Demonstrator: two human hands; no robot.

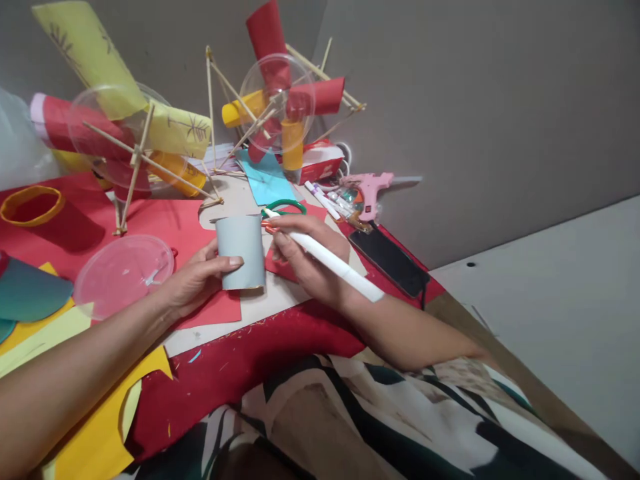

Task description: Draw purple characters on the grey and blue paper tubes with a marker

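Note:
My left hand (203, 275) is closed round a pale blue-grey paper tube (243, 250), with the thumb pressed on its front. The tube stands upright above sheets of red and white paper. My right hand (317, 243) grips a white marker pen (345, 270), whose pale tip points toward the tube's upper right edge. Whether the tip touches the tube I cannot tell. Just behind the marker tip lies a green loop (300, 205), perhaps a scissors handle. Left of my left hand is a clear round plastic lid (123, 273) on red paper (200, 227).
Two stick-framed wheels, one with yellow and red paper tubes (95, 57) and one with red tubes (323, 97), stand at the back. A pink glue gun (367, 190) and a phone (387, 260) lie right. A red tube (60, 220) and yellow paper (100, 427) are left.

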